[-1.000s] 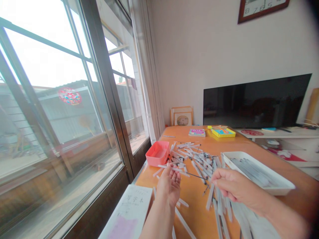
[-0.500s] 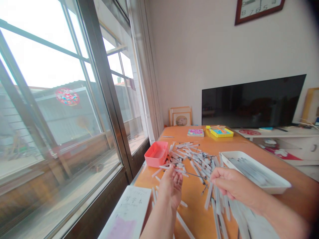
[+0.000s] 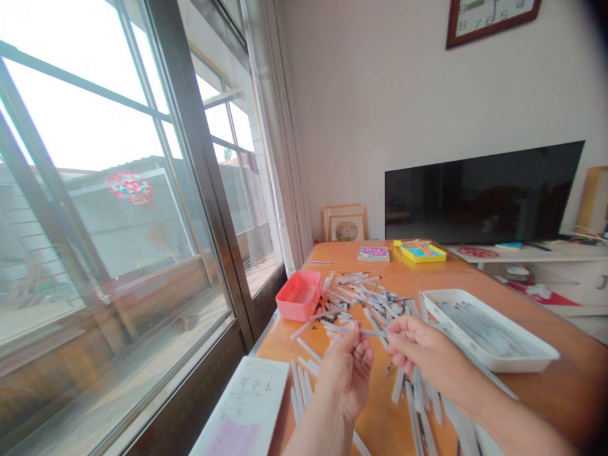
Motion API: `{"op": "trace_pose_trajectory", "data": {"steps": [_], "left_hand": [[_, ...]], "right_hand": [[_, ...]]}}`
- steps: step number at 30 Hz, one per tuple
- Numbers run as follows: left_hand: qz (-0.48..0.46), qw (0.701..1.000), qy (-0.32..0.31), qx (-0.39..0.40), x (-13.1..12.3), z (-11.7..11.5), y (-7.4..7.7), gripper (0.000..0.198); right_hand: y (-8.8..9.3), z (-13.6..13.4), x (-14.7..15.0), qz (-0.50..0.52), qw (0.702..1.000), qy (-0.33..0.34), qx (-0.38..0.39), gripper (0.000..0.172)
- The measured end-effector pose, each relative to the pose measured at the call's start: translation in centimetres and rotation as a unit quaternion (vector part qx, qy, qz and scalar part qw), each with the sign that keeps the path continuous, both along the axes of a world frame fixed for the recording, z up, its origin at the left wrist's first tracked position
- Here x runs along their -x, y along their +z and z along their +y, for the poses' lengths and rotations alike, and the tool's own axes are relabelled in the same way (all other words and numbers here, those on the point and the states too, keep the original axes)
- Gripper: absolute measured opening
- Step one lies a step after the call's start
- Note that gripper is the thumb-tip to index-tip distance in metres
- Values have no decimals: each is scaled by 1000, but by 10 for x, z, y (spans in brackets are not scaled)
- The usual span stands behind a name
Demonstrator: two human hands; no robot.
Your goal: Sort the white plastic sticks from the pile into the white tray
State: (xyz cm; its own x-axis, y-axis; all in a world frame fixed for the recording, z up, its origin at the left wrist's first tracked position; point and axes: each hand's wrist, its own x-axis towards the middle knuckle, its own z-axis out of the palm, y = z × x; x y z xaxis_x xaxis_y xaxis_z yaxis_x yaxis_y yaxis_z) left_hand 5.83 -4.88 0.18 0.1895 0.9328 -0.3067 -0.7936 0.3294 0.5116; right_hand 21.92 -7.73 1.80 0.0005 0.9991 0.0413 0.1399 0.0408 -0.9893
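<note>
My left hand [image 3: 351, 364] is closed, thumb and fingers pinching a translucent pen barrel [image 3: 336, 327] that lies level across the fingertips. Just to its right, my right hand [image 3: 413, 342] is closed around the other end of the same pen; its fingertips hide what part they grip. A short greyish stretch of the pen shows between the hands. Beyond them spreads a loose pile of pen parts [image 3: 363, 291], with clear barrels, dark refills and small black pieces. More clear barrels [image 3: 300, 386] lie beside my left wrist, and others lie under my right forearm.
A pink plastic box [image 3: 298, 296] stands left of the pile. On the right, a white tray [image 3: 527, 362] holds several pens. A white notebook [image 3: 242, 405] lies near the window. At the far end are a purple booklet [image 3: 373, 254] and a yellow box [image 3: 422, 253].
My left hand has moved right with the pen barrel, and my right hand has shifted slightly left. The hands are now closer together, meeting at the pen.
</note>
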Motion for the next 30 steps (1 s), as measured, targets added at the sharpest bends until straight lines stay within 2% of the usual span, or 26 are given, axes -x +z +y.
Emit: {"op": "trace_pose_trajectory", "data": {"steps": [5, 9, 11, 12, 14, 16, 18, 21, 25, 28, 30], "left_hand": [[-23, 1000, -13, -13, -3, -3, 0, 27], [-18, 998, -44, -31, -5, -6, -2, 32], [16, 998, -52, -26, -3, -5, -5, 37], [52, 998, -40, -25, -2, -3, -6, 40], [165, 985, 34, -37, 4, 2, -8, 47], [296, 942, 132, -83, 11, 8, -7, 49], [378, 897, 154, -169, 16, 12, -5, 44], [432, 848, 83, -296, 17, 9, -2, 35], [469, 792, -22, -389, 9, -6, 0, 28], [427, 788, -100, -432, 4, -11, 1, 25], [405, 798, -119, -430, 3, -9, 2, 25]], "right_hand": [[-10, 0, 18, 112, 993, -27, 17, 48], [-14, 2, 19, 163, 986, -25, 3, 38], [-14, 4, 12, 159, 987, -36, -10, 34], [-12, 5, 7, 148, 987, -53, -14, 33], [-8, 6, -5, 106, 990, -96, -19, 34], [-2, 5, -14, 49, 991, -122, -17, 33], [5, 4, -19, -6, 993, -114, -12, 30], [12, 2, -16, -65, 996, -61, -7, 23], [15, 1, -3, -107, 994, -3, -26, 14], [18, 1, 4, -114, 992, 30, -35, 13], [22, 1, 5, -101, 993, 40, -36, 19]]}}
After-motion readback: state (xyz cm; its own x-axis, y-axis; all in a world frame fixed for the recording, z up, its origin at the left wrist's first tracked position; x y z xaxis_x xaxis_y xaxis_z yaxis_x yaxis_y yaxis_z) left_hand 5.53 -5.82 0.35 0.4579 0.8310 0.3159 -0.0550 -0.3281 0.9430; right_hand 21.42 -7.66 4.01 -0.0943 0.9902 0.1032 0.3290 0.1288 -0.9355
